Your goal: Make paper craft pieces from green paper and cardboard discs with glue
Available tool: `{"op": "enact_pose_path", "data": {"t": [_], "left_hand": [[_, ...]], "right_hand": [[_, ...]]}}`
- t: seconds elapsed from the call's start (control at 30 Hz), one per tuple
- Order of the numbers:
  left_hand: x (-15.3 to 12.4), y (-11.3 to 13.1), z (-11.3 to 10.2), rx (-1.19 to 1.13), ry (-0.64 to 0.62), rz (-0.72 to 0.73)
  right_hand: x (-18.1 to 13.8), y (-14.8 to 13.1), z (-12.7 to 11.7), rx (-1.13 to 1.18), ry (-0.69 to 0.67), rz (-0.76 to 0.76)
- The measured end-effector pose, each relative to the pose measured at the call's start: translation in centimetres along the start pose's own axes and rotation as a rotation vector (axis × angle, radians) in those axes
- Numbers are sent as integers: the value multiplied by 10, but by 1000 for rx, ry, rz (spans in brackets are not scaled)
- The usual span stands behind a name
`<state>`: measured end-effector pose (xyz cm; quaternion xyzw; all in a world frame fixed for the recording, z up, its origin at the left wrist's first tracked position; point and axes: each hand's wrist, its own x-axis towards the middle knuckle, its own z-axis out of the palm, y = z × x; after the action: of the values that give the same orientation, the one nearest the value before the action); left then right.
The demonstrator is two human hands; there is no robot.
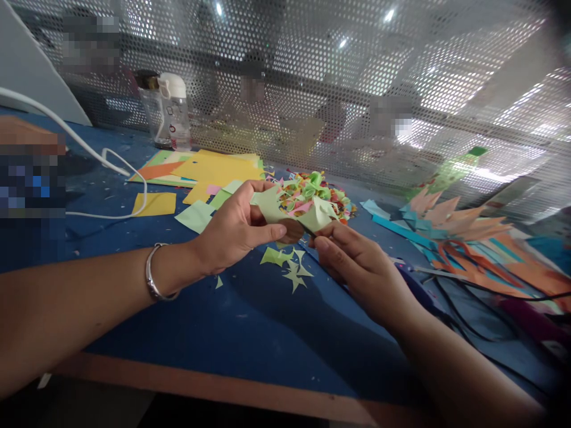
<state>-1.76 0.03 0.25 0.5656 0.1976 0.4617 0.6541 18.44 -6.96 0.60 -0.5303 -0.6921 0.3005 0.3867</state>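
Note:
My left hand (236, 226), with a silver bracelet on its wrist, is closed on a pale green paper piece (270, 205). Its thumb presses a round brown wooden-looking disc (293, 232) against the paper's lower side. At the right end of the paper, my right hand (352, 261) is closed in a pinch. A thin dark edge (308, 230) shows by its fingertips; I cannot tell what it belongs to. Below the hands lie a pale green paper star (295, 274) and a brighter green scrap (275, 256). Behind them is a heap of colourful paper cuttings (339, 199).
Yellow paper sheets (218, 163) are stacked at the back left, near two bottles (178, 113). A white cable (89, 145) crosses the left side. Orange and blue paper cutouts (468, 220) and black cords (468, 327) lie right. A perforated screen (289, 71) closes the blue table's back. A person's hand (31, 137) is at left.

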Motion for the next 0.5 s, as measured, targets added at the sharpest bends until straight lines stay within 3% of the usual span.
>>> {"op": "enact_pose_path", "data": {"t": [0.5], "left_hand": [[0,0,4,-29,18,-37]], "right_hand": [[1,10,3,59,-6,69]]}}
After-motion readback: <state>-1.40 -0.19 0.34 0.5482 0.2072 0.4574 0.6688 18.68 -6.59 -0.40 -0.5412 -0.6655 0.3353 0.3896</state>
